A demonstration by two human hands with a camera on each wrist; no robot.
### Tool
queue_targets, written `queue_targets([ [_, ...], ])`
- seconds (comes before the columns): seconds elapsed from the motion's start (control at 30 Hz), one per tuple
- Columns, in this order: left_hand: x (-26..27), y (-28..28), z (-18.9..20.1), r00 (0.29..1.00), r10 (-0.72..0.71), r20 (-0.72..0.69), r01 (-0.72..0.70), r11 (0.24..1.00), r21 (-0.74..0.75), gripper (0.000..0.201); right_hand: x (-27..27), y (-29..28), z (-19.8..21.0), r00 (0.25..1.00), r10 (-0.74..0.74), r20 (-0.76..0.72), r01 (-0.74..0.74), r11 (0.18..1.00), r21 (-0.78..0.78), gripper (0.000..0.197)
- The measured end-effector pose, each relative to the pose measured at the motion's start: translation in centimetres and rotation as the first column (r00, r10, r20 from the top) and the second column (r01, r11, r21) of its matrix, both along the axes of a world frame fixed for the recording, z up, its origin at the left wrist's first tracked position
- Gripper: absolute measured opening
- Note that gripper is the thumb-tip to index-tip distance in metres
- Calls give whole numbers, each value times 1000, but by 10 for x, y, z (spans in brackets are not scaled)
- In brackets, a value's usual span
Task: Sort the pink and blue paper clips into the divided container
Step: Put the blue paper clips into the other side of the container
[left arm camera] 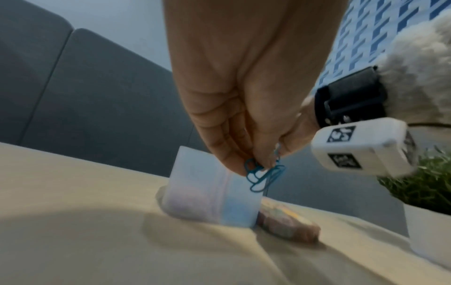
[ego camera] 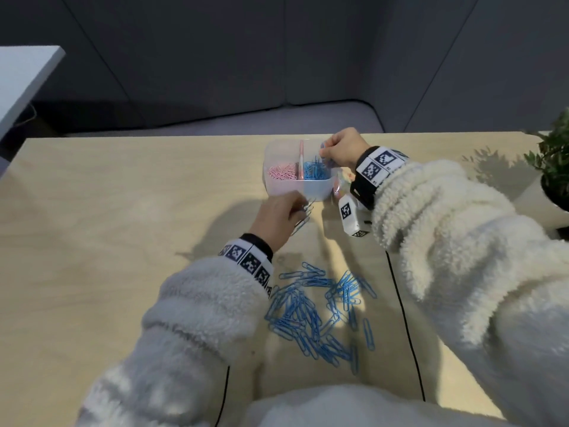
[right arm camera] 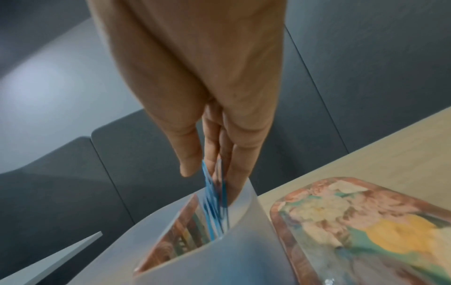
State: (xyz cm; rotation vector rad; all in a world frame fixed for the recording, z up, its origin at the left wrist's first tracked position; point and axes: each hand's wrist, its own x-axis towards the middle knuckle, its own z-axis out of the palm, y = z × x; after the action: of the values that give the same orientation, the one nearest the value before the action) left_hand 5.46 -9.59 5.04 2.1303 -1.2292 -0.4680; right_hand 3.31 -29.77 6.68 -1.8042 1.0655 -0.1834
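A translucent divided container (ego camera: 317,192) stands at the table's far middle, with pink paper clips (ego camera: 281,173) in its left compartment and blue paper clips (ego camera: 314,171) in its right. My right hand (ego camera: 324,154) is over the right compartment and pinches blue clips (right arm camera: 211,190) that hang blurred into the container (right arm camera: 244,221). Just in front of the container, my left hand (ego camera: 303,212) pinches several blue clips (left arm camera: 262,176) above the table. A loose pile of blue clips (ego camera: 317,309) lies on the table near me.
A flower-patterned lid (right arm camera: 361,221) lies flat right of the container. A potted plant (ego camera: 551,167) in a white pot stands at the table's right edge. Two black cables (ego camera: 403,318) run across the wooden table (ego camera: 123,211). A grey sofa is behind it.
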Motion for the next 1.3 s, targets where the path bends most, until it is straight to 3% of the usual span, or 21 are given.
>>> queue_targets([
  [0.1, 13, -36, 10, 986, 81, -146, -95, 992, -88, 18, -8, -5, -9, 1000, 1, 23, -1, 1000, -4, 16],
  [0.17, 20, -60, 16, 965, 130, -229, -147, 987, -58, 19, -25, -6, -11, 992, -73, 105, 72, 997, 9, 16],
  [0.3, 31, -97, 21, 988, 137, 68, -144, 982, 122, 22, -81, 17, 5, 947, -181, 266, 171, 983, 61, 23],
  [0.4, 34, -112, 14, 986, 49, 160, -84, 972, 220, 14, -133, 45, 0, 951, -118, 287, 72, 984, 166, 26],
  [0.47, 34, -114, 14, 986, -2, 166, -37, 972, 232, 21, -164, 60, -13, 977, -7, 212, -14, 995, 99, 33],
  [0.53, 29, -103, 20, 982, -10, 189, -22, 986, 167, 25, -194, 72, -28, 990, 136, 42, -135, 991, -23, 31],
  [0.63, 9, -60, 15, 983, -63, 171, 65, 998, -2, 30, -233, 95, -45, 905, 353, -238, -376, 925, -56, 17],
  [0.67, 1, -41, 8, 981, -129, 147, 128, 992, 14, 31, -242, 101, -52, 874, 385, -295, -418, 907, -56, 22],
  [0.7, -6, -21, -3, 972, -214, 98, 203, 973, 109, 36, -250, 107, -58, 844, 405, -352, -447, 893, -44, 50],
  [0.73, -13, 1, -14, 954, -298, 46, 278, 929, 246, 51, -255, 112, -65, 822, 426, -377, -465, 885, -14, 81],
  [0.8, -21, 40, -37, 912, -410, 1, 364, 811, 458, 102, -260, 127, -71, 793, 442, -419, -488, 873, -3, 113],
  [0.83, -25, 56, -45, 895, -445, 24, 373, 778, 506, 122, -260, 136, -71, 780, 451, -433, -512, 859, -29, 119],
  [0.9, -32, 81, -61, 864, -498, 77, 378, 741, 555, 138, -255, 149, -74, 771, 459, -441, -553, 826, -109, 118],
  [0.97, -42, 92, -70, 852, -511, 113, 364, 733, 574, 134, -244, 156, -79, 787, 451, -421, -553, 818, -159, 108],
  [1.1, -58, 87, -77, 879, -436, 193, 264, 782, 565, 106, -217, 157, -82, 820, 431, -376, -530, 820, -216, 86],
  [1.2, -55, 81, -70, 918, -366, 155, 257, 843, 472, 104, -209, 141, -77, 885, 346, -312, -429, 867, -255, 75],
  [1.3, -46, 75, -56, 930, -347, 125, 267, 867, 420, 87, -207, 123, -75, 906, 236, -351, -335, 906, -257, 70],
])
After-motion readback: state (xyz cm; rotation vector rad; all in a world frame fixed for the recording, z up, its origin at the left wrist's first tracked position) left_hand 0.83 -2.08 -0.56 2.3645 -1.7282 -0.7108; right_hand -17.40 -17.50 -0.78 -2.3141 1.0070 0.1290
